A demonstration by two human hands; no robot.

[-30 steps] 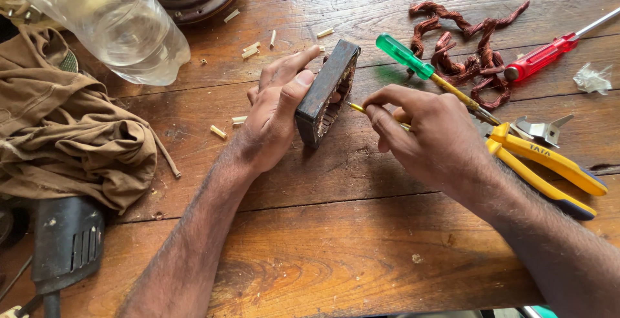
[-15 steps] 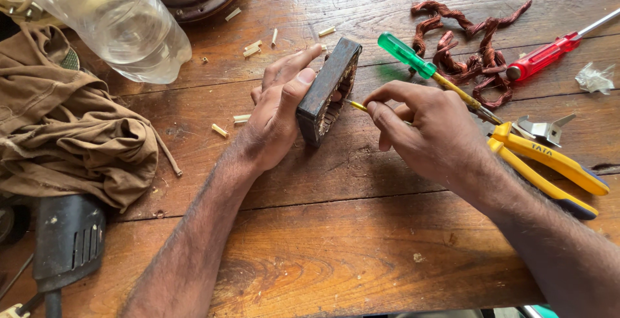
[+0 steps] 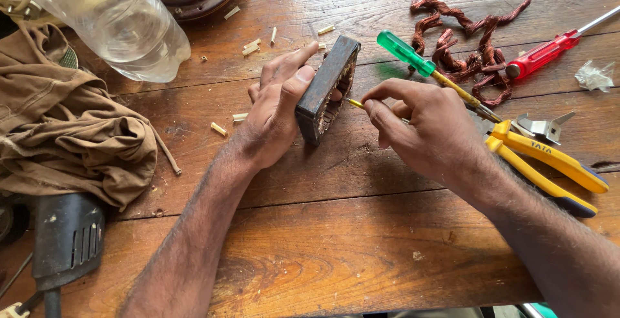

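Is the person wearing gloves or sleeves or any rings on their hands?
No. The left hand and the right hand are both bare, with no gloves, and no rings or watch show. Both forearms are uncovered all the way to the picture's edge, with dark hair on them. The thumbnail on the left hand is cut short.

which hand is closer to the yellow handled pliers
Right. The right hand lies just left of the yellow-handled pliers, its wrist beside their handles. The left hand is farther left, past the dark rectangular metal block it holds upright.
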